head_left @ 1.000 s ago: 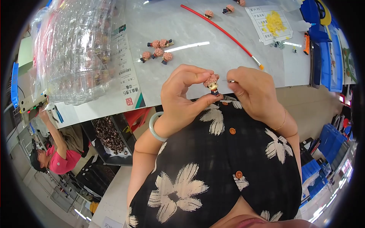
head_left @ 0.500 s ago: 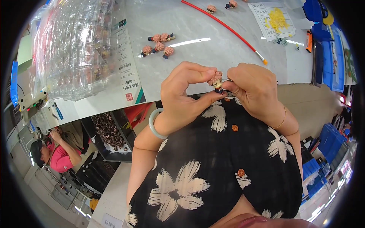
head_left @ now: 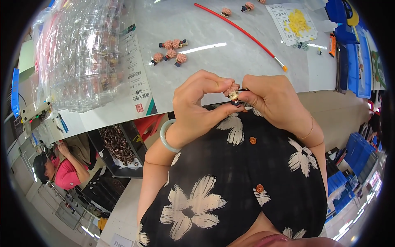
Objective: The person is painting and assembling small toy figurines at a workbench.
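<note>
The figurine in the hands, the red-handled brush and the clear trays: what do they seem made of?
Figurine: probably moulded plastic, given its knobbly curls and painted-looking colours.
Brush: glossy red handle, plastic or lacquered wood; silvery, likely metal ferrule; amber bristles, fibre unclear.
Trays: likely thin clear plastic, see-through with sharp glints.

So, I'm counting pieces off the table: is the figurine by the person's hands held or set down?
Held: the left hand pinches the pink-haired figurine, fingers at its hair and thumb near its feet.
</note>
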`<state>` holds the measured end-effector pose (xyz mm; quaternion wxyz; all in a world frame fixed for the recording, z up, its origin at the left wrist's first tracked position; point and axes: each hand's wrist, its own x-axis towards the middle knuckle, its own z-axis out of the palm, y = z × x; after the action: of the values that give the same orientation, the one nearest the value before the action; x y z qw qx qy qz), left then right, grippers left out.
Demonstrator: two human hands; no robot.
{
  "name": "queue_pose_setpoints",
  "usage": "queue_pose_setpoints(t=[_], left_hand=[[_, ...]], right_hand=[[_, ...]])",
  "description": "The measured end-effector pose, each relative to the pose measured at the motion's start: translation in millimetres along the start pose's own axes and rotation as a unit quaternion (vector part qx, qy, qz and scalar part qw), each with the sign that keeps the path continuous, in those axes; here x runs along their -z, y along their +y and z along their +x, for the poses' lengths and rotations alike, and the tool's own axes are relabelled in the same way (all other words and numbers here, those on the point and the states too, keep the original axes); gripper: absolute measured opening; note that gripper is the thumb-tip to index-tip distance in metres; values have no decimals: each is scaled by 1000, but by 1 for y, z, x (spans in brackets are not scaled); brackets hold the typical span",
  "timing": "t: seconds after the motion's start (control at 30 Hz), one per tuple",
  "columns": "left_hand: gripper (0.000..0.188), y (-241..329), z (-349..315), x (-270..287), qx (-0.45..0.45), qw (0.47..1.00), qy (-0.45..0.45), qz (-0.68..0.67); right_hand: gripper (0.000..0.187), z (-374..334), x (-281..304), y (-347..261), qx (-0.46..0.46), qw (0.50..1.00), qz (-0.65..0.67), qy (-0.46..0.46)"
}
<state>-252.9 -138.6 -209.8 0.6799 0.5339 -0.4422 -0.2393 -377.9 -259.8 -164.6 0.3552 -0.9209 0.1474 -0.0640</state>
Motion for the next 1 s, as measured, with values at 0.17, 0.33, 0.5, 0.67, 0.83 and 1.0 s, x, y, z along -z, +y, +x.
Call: queue_pose_setpoints(t=[0.17,0.33,0.5,0.67,0.83,1.0], left_hand=[[38,-2,-2,4,12,999,-38,-17],[41,-1,-2,5,16,997,-64,-36],[41,-1,-3,6,15,998,-60,-9],[41,-1,-3,6,12,998,-60,10],[41,0,1,6,5,998,-62,6],[35,1,4,-4,22,999,-6,-45]], right_hand=[[33,7,9,0,-60,984,141,-92],[28,1,-2,3,13,999,46,4],[23,-2,-6,0,66,990,-78,95],[23,-2,-8,-2,63,988,-90,110],[22,-3,-6,-2,68,987,-90,111],[21,-1,2,4,71,990,-85,91]])
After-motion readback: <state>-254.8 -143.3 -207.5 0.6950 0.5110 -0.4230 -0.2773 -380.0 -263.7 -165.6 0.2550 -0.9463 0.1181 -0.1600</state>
